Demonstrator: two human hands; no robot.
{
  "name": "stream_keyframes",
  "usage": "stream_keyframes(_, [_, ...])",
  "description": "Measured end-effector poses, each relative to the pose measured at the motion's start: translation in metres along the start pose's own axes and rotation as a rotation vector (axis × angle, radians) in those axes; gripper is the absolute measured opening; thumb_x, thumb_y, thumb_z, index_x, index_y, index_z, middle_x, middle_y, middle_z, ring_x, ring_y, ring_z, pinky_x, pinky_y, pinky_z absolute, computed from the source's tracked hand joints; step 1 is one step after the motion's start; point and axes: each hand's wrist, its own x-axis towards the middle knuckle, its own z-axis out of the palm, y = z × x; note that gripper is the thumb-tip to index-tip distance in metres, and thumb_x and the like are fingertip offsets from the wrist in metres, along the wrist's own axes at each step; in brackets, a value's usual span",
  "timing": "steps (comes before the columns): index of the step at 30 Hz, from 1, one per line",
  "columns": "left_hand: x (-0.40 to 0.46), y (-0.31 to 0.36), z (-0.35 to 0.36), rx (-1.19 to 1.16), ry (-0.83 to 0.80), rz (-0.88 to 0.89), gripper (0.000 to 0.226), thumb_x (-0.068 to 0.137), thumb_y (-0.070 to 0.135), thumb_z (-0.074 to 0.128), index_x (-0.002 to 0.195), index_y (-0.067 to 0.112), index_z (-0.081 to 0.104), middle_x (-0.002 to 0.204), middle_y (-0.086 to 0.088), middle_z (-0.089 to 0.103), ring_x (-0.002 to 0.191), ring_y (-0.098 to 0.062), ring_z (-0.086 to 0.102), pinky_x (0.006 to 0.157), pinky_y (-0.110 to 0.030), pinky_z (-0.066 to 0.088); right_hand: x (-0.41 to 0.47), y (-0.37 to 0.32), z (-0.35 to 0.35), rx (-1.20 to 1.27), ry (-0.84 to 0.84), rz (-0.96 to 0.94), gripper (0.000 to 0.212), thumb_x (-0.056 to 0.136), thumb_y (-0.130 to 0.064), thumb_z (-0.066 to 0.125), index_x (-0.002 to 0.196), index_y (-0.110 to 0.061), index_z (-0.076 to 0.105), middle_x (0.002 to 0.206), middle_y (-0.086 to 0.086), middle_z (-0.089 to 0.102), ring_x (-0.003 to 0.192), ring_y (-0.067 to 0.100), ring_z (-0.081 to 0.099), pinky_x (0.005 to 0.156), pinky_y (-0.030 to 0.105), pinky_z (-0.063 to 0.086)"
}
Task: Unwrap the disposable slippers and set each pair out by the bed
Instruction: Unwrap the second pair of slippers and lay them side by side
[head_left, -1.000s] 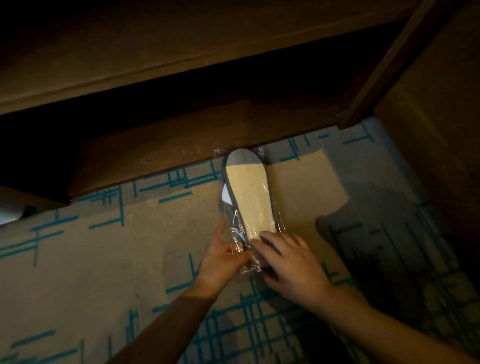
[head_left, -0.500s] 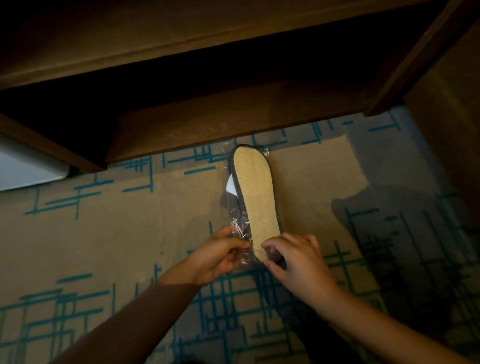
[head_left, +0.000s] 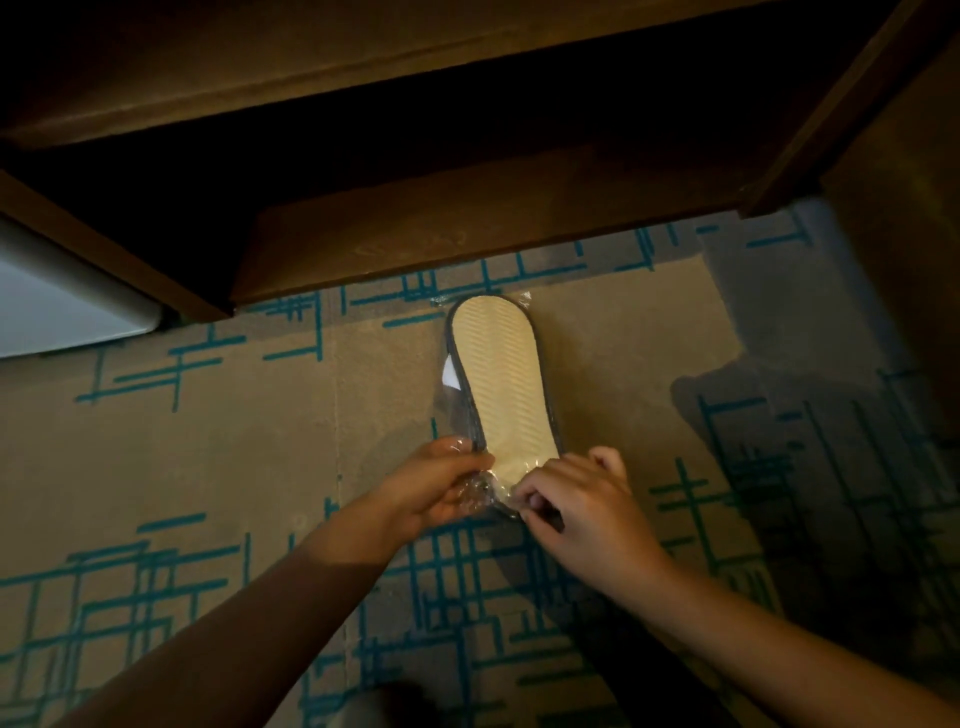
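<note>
A pair of disposable slippers (head_left: 503, 379) lies sole-up on the carpet, cream sole with a grey rim, still inside a clear plastic wrapper (head_left: 451, 410). The toe end points toward the wooden furniture. My left hand (head_left: 434, 486) pinches the crumpled wrapper at the heel end from the left. My right hand (head_left: 582, 501) pinches the same end of the wrapper from the right, fingers curled over the heel. Both hands touch the package close together.
Dark wooden furniture (head_left: 467, 228) with a shadowed recess runs across the top, and a wooden post (head_left: 831, 114) slants at the right. A white object (head_left: 62, 312) sits at the left edge. The beige carpet (head_left: 208, 441) has teal line patterns.
The view has shifted so the package sits a little lower and further right. Both hands have closed in on the heel end and now pinch the wrapper more tightly.
</note>
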Motion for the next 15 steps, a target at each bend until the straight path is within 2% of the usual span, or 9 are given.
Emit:
stream_keyframes(5, [-0.002, 0.005, -0.008, -0.135, 0.077, 0.051, 0.018, 0.086, 0.008, 0.057, 0.070, 0.016, 0.054, 0.054, 0.001, 0.065, 0.049, -0.008, 0.061, 0.045, -0.018, 0.053, -0.016, 0.012, 0.004, -0.110, 0.115, -0.198, 0.009, 0.079, -0.025, 0.057, 0.074, -0.025, 0.064, 0.077, -0.010, 0.064, 0.081, 0.009, 0.053, 0.083, 0.029, 0.029])
stream_keyframes(9, [-0.005, 0.002, -0.013, -0.166, 0.089, 0.070, 0.019, 0.085, 0.009, 0.059, 0.069, 0.018, 0.053, 0.053, 0.004, 0.068, 0.047, -0.005, 0.064, 0.046, -0.017, 0.053, -0.024, 0.020, 0.013, -0.191, 0.153, -0.330, 0.006, 0.076, -0.015, 0.062, 0.075, -0.019, 0.067, 0.079, -0.004, 0.066, 0.082, 0.012, 0.048, 0.083, 0.030, 0.030])
stream_keyframes(12, [-0.007, 0.000, -0.014, -0.206, 0.075, 0.076, 0.016, 0.085, 0.009, 0.058, 0.071, 0.016, 0.057, 0.057, 0.001, 0.069, 0.050, -0.008, 0.066, 0.047, -0.020, 0.055, -0.026, 0.027, 0.016, -0.230, 0.061, -0.323, 0.010, 0.070, -0.017, 0.069, 0.078, -0.021, 0.066, 0.081, -0.005, 0.067, 0.085, 0.011, 0.047, 0.089, 0.032, 0.030])
stream_keyframes(15, [-0.009, 0.000, -0.019, -0.253, 0.098, 0.103, 0.012, 0.086, 0.010, 0.057, 0.075, 0.015, 0.060, 0.057, 0.001, 0.070, 0.050, -0.007, 0.066, 0.045, -0.019, 0.054, -0.029, 0.030, 0.018, -0.212, -0.023, -0.212, 0.007, 0.074, -0.024, 0.061, 0.080, -0.027, 0.064, 0.082, -0.011, 0.066, 0.086, 0.007, 0.051, 0.093, 0.034, 0.030])
